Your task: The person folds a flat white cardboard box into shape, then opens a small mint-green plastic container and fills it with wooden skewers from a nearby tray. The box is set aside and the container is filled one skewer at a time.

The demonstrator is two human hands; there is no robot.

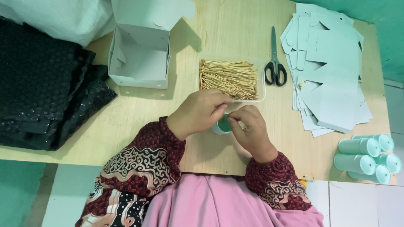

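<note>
Fingers of both hands meet over a small mint-green tube standing on the desk, just before the clear tray of wooden sticks. Left hand pinches closed above the tube's mouth; right hand wraps and steadies it. Keeping the tube upright and the grip light should help sticks enter cleanly.
</note>
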